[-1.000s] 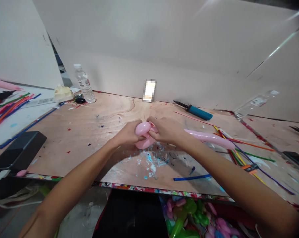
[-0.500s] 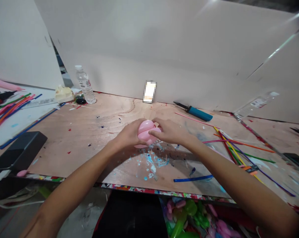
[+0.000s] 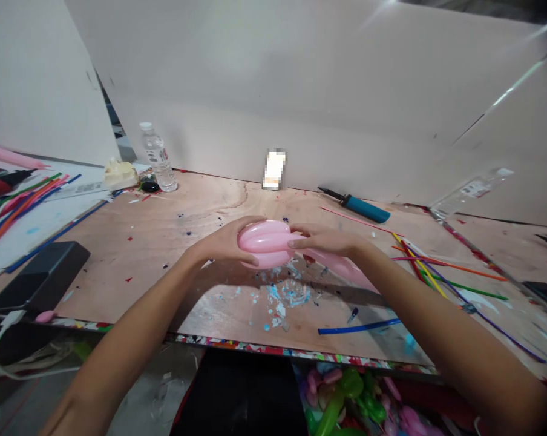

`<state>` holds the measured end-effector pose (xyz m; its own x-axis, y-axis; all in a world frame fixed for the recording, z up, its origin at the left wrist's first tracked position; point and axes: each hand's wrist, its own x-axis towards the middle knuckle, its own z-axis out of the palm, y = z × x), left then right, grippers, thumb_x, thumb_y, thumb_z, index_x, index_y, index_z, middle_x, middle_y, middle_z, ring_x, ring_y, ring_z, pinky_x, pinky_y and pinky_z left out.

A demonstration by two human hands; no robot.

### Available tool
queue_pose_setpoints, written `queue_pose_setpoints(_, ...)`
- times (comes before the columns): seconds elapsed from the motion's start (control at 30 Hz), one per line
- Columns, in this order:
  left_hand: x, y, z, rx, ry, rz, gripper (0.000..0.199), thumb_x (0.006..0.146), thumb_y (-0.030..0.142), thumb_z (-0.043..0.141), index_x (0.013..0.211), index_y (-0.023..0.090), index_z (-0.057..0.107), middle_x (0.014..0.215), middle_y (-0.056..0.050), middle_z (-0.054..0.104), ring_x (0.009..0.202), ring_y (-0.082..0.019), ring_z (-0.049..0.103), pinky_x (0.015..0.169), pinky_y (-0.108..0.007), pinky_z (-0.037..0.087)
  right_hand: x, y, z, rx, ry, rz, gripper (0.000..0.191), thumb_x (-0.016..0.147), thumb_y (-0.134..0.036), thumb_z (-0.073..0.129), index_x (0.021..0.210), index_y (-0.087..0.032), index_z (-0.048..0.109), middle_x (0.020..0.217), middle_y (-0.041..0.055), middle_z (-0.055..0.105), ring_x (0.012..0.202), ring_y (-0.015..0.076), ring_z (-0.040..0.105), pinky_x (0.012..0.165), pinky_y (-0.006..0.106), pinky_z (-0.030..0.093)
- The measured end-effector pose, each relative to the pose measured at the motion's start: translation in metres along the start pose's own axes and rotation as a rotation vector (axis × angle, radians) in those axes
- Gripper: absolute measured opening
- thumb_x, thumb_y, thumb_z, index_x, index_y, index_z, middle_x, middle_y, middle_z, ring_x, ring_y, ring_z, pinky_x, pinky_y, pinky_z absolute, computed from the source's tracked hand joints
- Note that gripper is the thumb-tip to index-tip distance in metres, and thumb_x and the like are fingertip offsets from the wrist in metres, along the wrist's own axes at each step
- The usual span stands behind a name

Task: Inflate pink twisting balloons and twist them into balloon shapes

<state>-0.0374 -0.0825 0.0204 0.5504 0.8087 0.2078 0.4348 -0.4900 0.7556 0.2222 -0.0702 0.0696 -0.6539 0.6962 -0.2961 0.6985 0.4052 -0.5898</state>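
A pink modelling balloon [image 3: 267, 239], folded into several long lobes lying side by side, is held above the wooden table between my two hands. My left hand [image 3: 228, 242] wraps round the left end of the lobes, thumb low in front and fingers over the top. At the right end, my right hand [image 3: 323, 237] pinches the balloon where the lobes meet. From there a long inflated length of the same balloon slants down to the right, partly hidden behind my right forearm.
A blue hand pump [image 3: 366, 209] lies near the back wall. Uninflated balloons [image 3: 430, 272] are strewn at right, with a blue one [image 3: 359, 327] near the front edge. A water bottle [image 3: 158, 158] and a dark box [image 3: 40, 275] are at left. Twisted balloons [image 3: 346, 393] lie below the table.
My hands have moved apart, the left one leftward and the right one rightward. More of the pink lobes now shows between them, and the long tail has come into view.
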Motion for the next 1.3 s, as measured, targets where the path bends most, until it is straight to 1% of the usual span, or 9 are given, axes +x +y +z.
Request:
queue_pose_setpoints(0.2, 0.002, 0.004, 0.012, 0.218, 0.101, 0.153, 0.084, 0.057, 0.044, 0.077, 0.132, 0.023, 0.047, 0.140, -0.011, 0.044, 0.128, -0.031, 0.042, 0.108, -0.047, 0.034, -0.004, 0.000, -0.002, -0.066, 0.038, 0.031, 0.049, 0.089, -0.051, 0.047, 0.129, -0.022, 0.050, 0.104, 0.0068, 0.068, 0.069, 0.0161, 0.065, 0.057, 0.027, 0.050)
queue_pose_setpoints(0.3, 0.001, 0.001, 0.008, 0.163, 0.097, 0.168, 0.080, 0.057, 0.042, 0.077, 0.130, 0.024, 0.049, 0.134, -0.009, 0.050, 0.121, -0.030, 0.049, 0.103, -0.047, 0.039, -0.010, -0.004, -0.004, -0.093, 0.053, 0.080, 0.059, 0.083, -0.058, 0.054, 0.127, -0.019, 0.052, 0.104, 0.0087, 0.068, 0.067, 0.0169, 0.064, 0.058, 0.028, 0.049)
queue_pose_setpoints(0.47, -0.001, -0.003, -0.005, -0.010, 0.077, 0.114, 0.084, 0.054, 0.043, 0.079, 0.130, 0.023, 0.050, 0.132, -0.010, 0.053, 0.118, -0.031, 0.052, 0.100, -0.048, 0.042, -0.023, -0.018, -0.010, 0.060, -0.010, 0.056, 0.052, 0.086, -0.063, 0.044, 0.109, -0.018, 0.061, 0.097, 0.0090, 0.068, 0.072, 0.0178, 0.063, 0.056, 0.027, 0.048)
queue_pose_setpoints(0.57, -0.001, 0.002, -0.004, -0.058, 0.066, 0.117, 0.085, 0.054, 0.046, 0.079, 0.130, 0.022, 0.050, 0.135, -0.011, 0.051, 0.120, -0.031, 0.051, 0.101, -0.049, 0.041, -0.026, -0.022, -0.011, 0.117, 0.037, 0.062, 0.052, 0.087, -0.063, 0.043, 0.103, -0.018, 0.063, 0.098, 0.0096, 0.068, 0.069, 0.0164, 0.062, 0.053, 0.026, 0.048)
queue_pose_setpoints(0.73, -0.002, 0.023, 0.018, 0.211, 0.070, 0.080, 0.088, 0.056, 0.045, 0.078, 0.135, 0.025, 0.043, 0.134, -0.011, 0.051, 0.118, -0.032, 0.051, 0.095, -0.048, 0.044, -0.013, -0.018, -0.003, 0.032, 0.112, 0.146, 0.050, 0.087, -0.061, 0.044, 0.095, -0.016, 0.065, 0.089, 0.0091, 0.069, 0.058, 0.0126, 0.059, 0.052, 0.025, 0.044)
queue_pose_setpoints(0.93, 0.001, 0.034, 0.035, 0.397, 0.071, 0.082, 0.068, 0.069, 0.033, 0.067, 0.132, 0.024, 0.045, 0.126, -0.010, 0.057, 0.109, -0.028, 0.056, 0.086, -0.040, 0.045, 0.009, -0.025, 0.011, -0.070, 0.071, 0.082, 0.047, 0.087, -0.057, 0.044, 0.094, -0.017, 0.067, 0.078, 0.0063, 0.068, 0.057, 0.0130, 0.056, 0.054, 0.025, 0.039)
queue_pose_setpoints(1.07, 0.000, 0.029, 0.023, 0.301, -0.003, 0.092, 0.047, 0.070, 0.030, 0.062, 0.116, 0.024, 0.057, 0.108, -0.005, 0.065, 0.093, -0.023, 0.061, 0.077, -0.035, 0.047, 0.008, -0.030, 0.000, -0.104, -0.034, 0.071, 0.052, 0.087, -0.061, 0.041, 0.085, -0.016, 0.066, 0.073, 0.0061, 0.066, 0.058, 0.0141, 0.056, 0.055, 0.026, 0.038)
queue_pose_setpoints(1.2, -0.004, 0.026, 0.009, 0.133, -0.103, 0.088, 0.061, 0.062, 0.031, 0.069, 0.120, 0.024, 0.054, 0.108, -0.004, 0.065, 0.090, -0.022, 0.062, 0.075, -0.033, 0.049, 0.002, -0.034, -0.012, -0.064, -0.147, 0.029, 0.055, 0.085, -0.065, 0.042, 0.084, -0.015, 0.065, 0.073, 0.0054, 0.066, 0.061, 0.0149, 0.056, 0.055, 0.026, 0.039)
queue_pose_setpoints(1.3, -0.003, 0.023, 0.006, 0.035, -0.095, 0.108, 0.070, 0.060, 0.033, 0.072, 0.126, 0.023, 0.051, 0.118, -0.005, 0.062, 0.099, -0.024, 0.061, 0.083, -0.035, 0.049, 0.000, -0.042, -0.013, -0.096, -0.087, -0.034, 0.049, 0.087, -0.060, 0.042, 0.084, -0.016, 0.064, 0.074, 0.0045, 0.065, 0.064, 0.0150, 0.057, 0.057, 0.025, 0.040)
